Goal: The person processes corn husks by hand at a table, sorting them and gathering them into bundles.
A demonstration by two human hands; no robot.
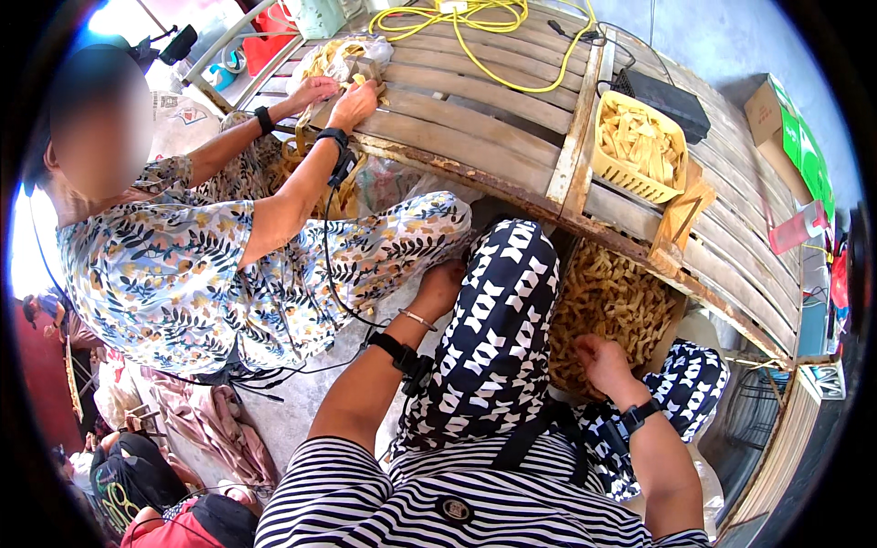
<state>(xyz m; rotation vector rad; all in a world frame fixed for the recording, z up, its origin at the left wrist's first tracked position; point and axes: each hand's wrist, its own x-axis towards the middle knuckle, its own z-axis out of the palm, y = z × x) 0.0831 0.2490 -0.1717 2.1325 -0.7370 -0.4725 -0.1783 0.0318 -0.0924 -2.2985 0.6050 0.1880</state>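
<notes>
My right hand (603, 365) hangs over a box of small folded, yellowish-tan strips (626, 297) between my knees. Its fingers are curled and pinched together; whatever may be in them is too small to make out. Beside my left knee is my left hand (441, 289), its fingers hidden behind the patterned trouser leg (498, 310). On the slatted bench ahead sits a yellow plastic basket (630, 183) holding flat, pale yellow strips (639, 137). A small wooden stand (678, 224) is fixed at the bench edge, right of the basket.
At my left, a co-worker's hands (343, 102) handle yellowish strips at the bench (457, 123). A yellow cable (493, 78), a black box (667, 102), a green-and-brown carton (790, 137) and a pinkish bottle (797, 228) lie on or beside the bench.
</notes>
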